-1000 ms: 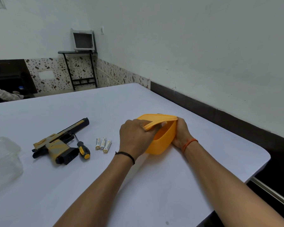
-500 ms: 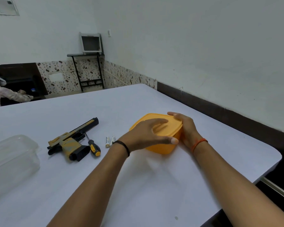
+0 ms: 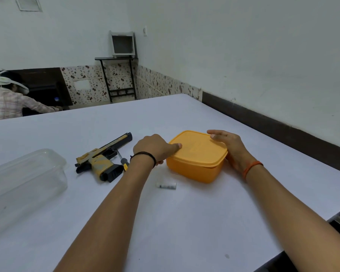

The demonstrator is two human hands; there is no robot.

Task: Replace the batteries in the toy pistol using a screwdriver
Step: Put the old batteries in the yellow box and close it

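An orange box (image 3: 196,169) with its lid pressed flat stands mid-table. My left hand (image 3: 155,149) grips its left corner, thumb on the lid. My right hand (image 3: 230,148) cups the right side, fingers over the far lid corner. The tan and black toy pistol (image 3: 104,160) lies on its side to the left of the box. Beside its grip lies a screwdriver (image 3: 123,161) with a yellow and black handle, partly hidden by my left wrist. One white battery (image 3: 166,185) lies in front of the box, right of my left forearm.
A clear plastic container (image 3: 24,183) sits at the left of the white table (image 3: 185,222). The table's right edge runs close to the wall. A person in a checked shirt (image 3: 6,103) sits beyond the far left edge.
The orange lid, tilted up a second ago, now lies flat on the box. My left hand slid from the lid's top to its left corner. A battery now shows in front of the box.
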